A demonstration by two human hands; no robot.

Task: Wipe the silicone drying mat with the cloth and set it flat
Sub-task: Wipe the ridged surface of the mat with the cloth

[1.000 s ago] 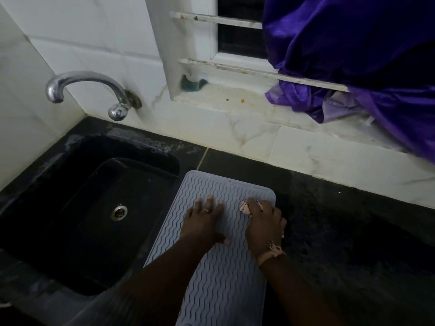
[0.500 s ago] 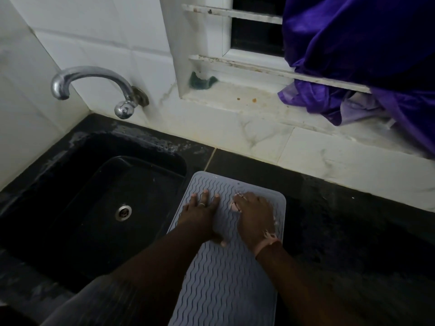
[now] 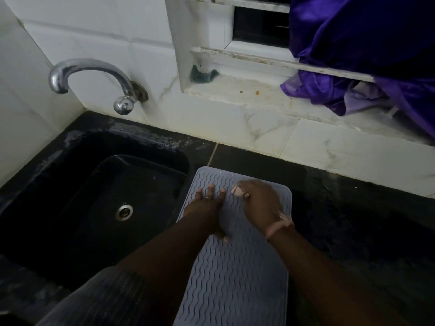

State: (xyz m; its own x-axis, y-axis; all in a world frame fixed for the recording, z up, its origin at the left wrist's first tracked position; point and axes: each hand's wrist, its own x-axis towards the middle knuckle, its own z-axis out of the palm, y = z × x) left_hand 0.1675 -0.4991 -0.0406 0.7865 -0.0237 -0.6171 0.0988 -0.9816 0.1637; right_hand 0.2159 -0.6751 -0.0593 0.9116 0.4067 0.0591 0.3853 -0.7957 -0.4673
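Note:
A grey silicone drying mat (image 3: pixel 235 278) with wavy ridges lies flat on the black counter, just right of the sink. My left hand (image 3: pixel 207 208) rests palm down on the mat's far left part, fingers straight and spread. Beside it, my right hand (image 3: pixel 261 205) presses on the far right part with its fingers bent over a small pale pink cloth (image 3: pixel 239 191). Only a bit of the cloth shows at the fingertips. A pink band sits on my right wrist.
A black sink (image 3: pixel 70 165) with a steel drain lies to the left, under a chrome tap (image 3: pixel 89 74) on the tiled wall. Dark counter (image 3: pixel 353 220) extends to the right. Purple fabric (image 3: pixel 364 55) hangs over the window sill, where a green scrubber (image 3: pixel 203 75) sits.
Both hands have slid toward the mat's far end. My right hand with the cloth has also moved left, closer to my left hand.

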